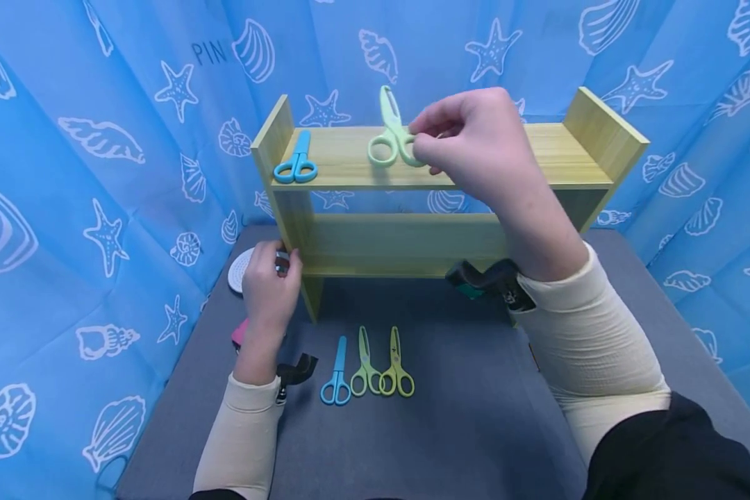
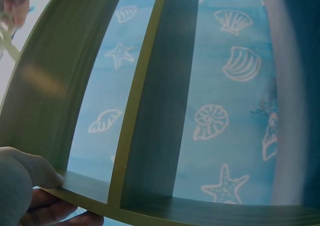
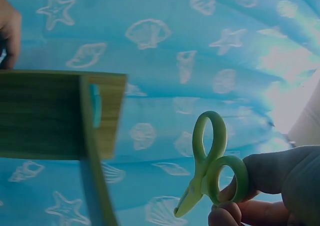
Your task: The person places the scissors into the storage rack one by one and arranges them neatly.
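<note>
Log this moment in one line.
right hand: holds green scissors | left hand: grips shelf side | top board: blue scissors | table: three scissors

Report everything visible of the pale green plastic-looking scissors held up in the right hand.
These pale green, matte, plastic-looking scissors have two rounded loop handles and a blunt tip; the blades look closed. The right hand pinches one loop; the other is free. In the head view the tip points up. The right wrist view shows them in the air, apart from the pale yellow wooden shelf.
</note>
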The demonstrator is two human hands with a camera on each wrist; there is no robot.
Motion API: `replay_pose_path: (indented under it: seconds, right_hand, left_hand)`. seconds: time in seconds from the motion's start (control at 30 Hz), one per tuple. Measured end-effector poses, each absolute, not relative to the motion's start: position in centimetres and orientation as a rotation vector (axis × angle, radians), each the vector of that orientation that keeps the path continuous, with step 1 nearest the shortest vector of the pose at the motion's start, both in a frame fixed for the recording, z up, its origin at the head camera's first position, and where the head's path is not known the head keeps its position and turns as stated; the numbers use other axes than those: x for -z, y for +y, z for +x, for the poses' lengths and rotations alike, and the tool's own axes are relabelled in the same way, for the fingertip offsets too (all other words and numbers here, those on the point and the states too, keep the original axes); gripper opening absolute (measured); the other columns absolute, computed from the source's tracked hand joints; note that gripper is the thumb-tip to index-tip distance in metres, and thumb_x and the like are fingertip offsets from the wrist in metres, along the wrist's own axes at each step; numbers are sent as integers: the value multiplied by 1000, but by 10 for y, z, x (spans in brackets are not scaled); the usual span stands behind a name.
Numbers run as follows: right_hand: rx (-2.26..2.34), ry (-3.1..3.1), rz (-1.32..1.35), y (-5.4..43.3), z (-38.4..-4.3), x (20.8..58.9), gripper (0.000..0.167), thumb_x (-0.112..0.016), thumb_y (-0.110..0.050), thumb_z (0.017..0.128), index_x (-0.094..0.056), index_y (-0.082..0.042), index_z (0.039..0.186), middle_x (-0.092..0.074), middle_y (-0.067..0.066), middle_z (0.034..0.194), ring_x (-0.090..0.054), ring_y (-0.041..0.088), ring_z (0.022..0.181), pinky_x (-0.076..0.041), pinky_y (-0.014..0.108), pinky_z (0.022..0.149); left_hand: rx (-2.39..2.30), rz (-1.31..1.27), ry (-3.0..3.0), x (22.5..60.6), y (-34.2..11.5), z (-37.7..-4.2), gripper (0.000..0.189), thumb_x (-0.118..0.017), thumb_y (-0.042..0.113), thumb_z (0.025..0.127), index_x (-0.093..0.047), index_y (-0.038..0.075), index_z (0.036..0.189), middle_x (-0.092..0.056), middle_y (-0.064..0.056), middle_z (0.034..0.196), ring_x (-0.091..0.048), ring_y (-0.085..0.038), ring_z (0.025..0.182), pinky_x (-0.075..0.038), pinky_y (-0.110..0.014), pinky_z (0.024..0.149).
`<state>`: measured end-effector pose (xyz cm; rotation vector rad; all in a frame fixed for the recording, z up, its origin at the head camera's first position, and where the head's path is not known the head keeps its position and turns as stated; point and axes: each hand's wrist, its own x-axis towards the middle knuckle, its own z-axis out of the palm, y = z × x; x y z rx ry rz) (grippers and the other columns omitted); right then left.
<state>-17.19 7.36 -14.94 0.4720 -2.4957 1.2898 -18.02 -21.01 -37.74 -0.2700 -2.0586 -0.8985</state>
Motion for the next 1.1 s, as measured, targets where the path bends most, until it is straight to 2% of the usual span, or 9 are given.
replay_pose_path:
  seconds: [0.23, 0.3, 0.43, 0.53, 0.63, 0.7, 0.8, 0.9, 1.1]
  right_hand:
    - [-1173, -2703, 490, 32, -208, 151, 23, -65, -10, 89, -81, -8, 106, -75, 2, 102, -66, 16, 78, -53, 27, 67]
    - [-1110, -2735, 484, 23, -215, 154, 21, -64, -11, 89, -82, -9, 101, -75, 1, 97, -63, 14, 77, -51, 25, 68]
    - [-976, -2764, 475, 9, -224, 163, 19, -60, -11, 88, -78, -9, 80, -64, 1, 71, -50, 14, 63, -40, 25, 57]
    - [-915, -2754, 488, 6, -225, 170, 21, -58, -11, 88, -73, -11, 73, -57, 1, 65, -42, 14, 58, -34, 26, 54]
    - [-881, -2718, 510, 9, -221, 173, 23, -56, -14, 90, -78, -11, 81, -66, -1, 74, -47, 12, 63, -40, 26, 62]
    - [-888, -2690, 503, 14, -215, 173, 26, -55, -16, 92, -81, -13, 94, -73, -2, 88, -54, 11, 70, -44, 27, 69]
    - [-910, -2649, 488, 23, -204, 173, 30, -55, -20, 95, -80, -13, 110, -73, -3, 101, -59, 13, 75, -45, 29, 70]
    - [-952, -2595, 477, 30, -191, 175, 29, -56, -21, 96, -78, -13, 112, -72, -2, 101, -56, 19, 67, -43, 33, 63]
    - [-988, -2443, 513, 45, -168, 190, 26, -58, -20, 96, -78, -11, 109, -71, 0, 95, -54, 19, 63, -43, 34, 62]
  left_hand:
    - [893, -267, -2065, 377, -211, -181, 13, -66, 5, 95, -64, -7, 99, -61, -21, 92, -64, -33, 73, -57, -46, 59]
    - [891, -268, -2065, 377, -211, -181, 13, -67, 4, 95, -64, -7, 99, -62, -22, 92, -64, -33, 73, -57, -46, 58]
    - [888, -265, -2061, 378, -211, -181, 12, -67, 4, 94, -65, -7, 98, -63, -22, 91, -64, -32, 72, -57, -45, 57]
    - [888, -264, -2062, 378, -212, -181, 12, -67, 3, 94, -65, -7, 98, -63, -21, 91, -64, -31, 72, -57, -44, 57]
    - [893, -267, -2066, 379, -212, -181, 13, -67, 4, 94, -65, -8, 99, -63, -22, 92, -65, -33, 73, -58, -44, 57]
    - [898, -272, -2069, 378, -212, -181, 13, -67, 4, 94, -65, -8, 99, -63, -23, 92, -65, -35, 73, -58, -45, 57]
    - [894, -276, -2071, 378, -211, -181, 14, -67, 5, 95, -65, -8, 99, -62, -23, 92, -65, -34, 73, -57, -45, 58]
    - [889, -276, -2064, 377, -211, -181, 13, -67, 5, 94, -65, -8, 99, -62, -21, 91, -64, -32, 72, -57, -42, 58]
    - [886, -264, -2063, 378, -211, -182, 13, -66, 5, 95, -64, -7, 98, -61, -20, 90, -63, -30, 72, -55, -40, 57]
